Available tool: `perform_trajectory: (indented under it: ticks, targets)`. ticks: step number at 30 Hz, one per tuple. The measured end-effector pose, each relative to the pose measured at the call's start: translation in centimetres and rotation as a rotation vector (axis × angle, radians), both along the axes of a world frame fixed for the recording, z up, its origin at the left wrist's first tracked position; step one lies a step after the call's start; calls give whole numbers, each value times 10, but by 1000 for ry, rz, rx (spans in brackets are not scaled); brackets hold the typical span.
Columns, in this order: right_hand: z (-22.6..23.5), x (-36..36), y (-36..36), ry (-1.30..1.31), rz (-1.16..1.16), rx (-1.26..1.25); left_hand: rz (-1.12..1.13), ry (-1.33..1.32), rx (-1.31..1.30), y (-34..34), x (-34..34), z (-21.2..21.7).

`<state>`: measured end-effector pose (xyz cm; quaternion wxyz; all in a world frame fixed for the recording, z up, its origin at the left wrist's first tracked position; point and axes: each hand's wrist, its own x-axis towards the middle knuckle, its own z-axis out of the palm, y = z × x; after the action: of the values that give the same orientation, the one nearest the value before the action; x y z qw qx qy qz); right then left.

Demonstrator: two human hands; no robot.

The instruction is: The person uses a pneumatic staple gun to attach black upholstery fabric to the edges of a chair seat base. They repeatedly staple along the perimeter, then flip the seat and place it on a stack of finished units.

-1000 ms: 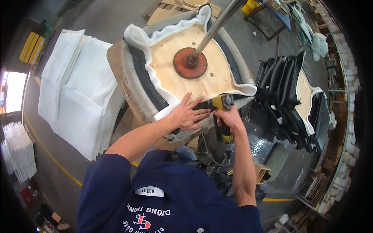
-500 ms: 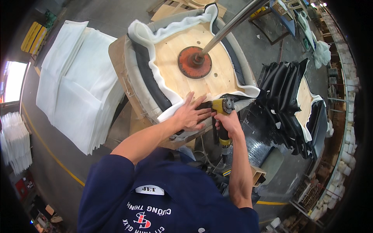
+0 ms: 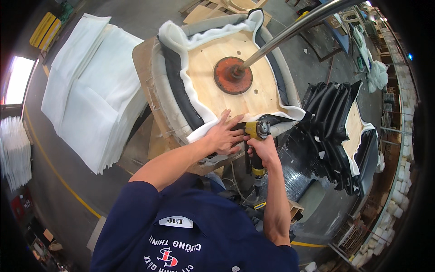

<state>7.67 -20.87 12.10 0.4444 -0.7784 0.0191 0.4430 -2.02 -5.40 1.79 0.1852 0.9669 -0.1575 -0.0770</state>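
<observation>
Right at the near edge of the round wooden seat base [image 3: 231, 97], I see the yellow staple gun [image 3: 257, 136] pressed against the spot where the white padding [image 3: 199, 131] and dark cover [image 3: 276, 120] fold over the wood. My right hand [image 3: 263, 152] is wrapped tight around the gun's handle, fingers closed on it, and the gun's hose end points down toward my body. My left hand [image 3: 224, 136] lies flat and spread on the white padding just beside the gun's nose, holding the stuff down, not gripping anything. I think the big danger is how close those left fingers are to the gun tip; if the gun slips sideways or fires early, a staple could hit a finger. If the flat hand lets the padding slide, I think the cover could get pinned with a wrinkle. Out from there, a red round plate [image 3: 232, 75] sits in the middle of the wood, with a shiny metal pole [image 3: 290, 31] leaning up from it. To the right, another seat piece with black pleated cover [image 3: 337, 131] waits close by. To the left, a big stack of white sheets [image 3: 90, 86] lies on the grey floor [image 3: 59, 181], well apart from my hands.
</observation>
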Motion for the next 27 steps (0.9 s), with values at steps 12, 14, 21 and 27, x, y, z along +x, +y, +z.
perform_trajectory:
  ticks: [12, 14, 21, 27]
  targets:
    - [-2, -3, 1, 17, -6, 28, 34, -49, -75, -3, -2, -9]
    - [-2, -6, 2, 24, -4, 28, 5, 30, -35, -3, 0, -1]
    - [-4, -1, 4, 44, -21, 0, 18, 45, 42, -5, -3, 10]
    - [1, -10, -9, 63, -60, 70, 46, -49, 59, 7, -38, 18]
